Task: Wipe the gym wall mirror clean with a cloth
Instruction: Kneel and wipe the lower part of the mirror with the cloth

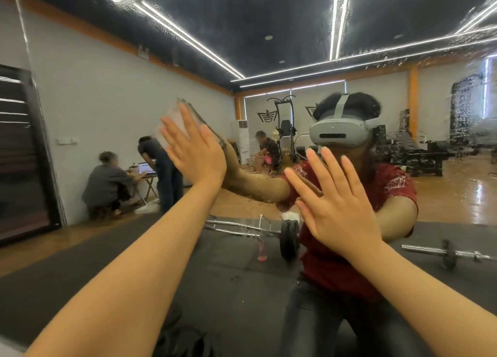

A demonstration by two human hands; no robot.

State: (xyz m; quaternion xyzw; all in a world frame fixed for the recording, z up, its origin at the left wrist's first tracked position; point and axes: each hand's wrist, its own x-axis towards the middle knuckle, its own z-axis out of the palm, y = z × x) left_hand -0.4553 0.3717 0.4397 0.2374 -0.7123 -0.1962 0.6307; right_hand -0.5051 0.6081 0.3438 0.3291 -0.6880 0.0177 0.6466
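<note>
The wall mirror (269, 61) fills nearly the whole view, speckled with water droplets, thickest at the upper right. My left hand (197, 155) is raised with a flat palm, pressing a pale grey cloth (170, 117) against the glass; the cloth shows above and left of my fingers. My right hand (336, 203) lies flat on the mirror lower and to the right, fingers spread, with nothing in it. Behind both hands the glass reflects me, in a red shirt and a headset.
Reflected in the glass are a barbell (289, 238) on a black floor mat, a second bar (449, 254) at the right, gym machines at the back, and people around a laptop table (146, 170). A dark framed panel (18, 155) stands at the far left.
</note>
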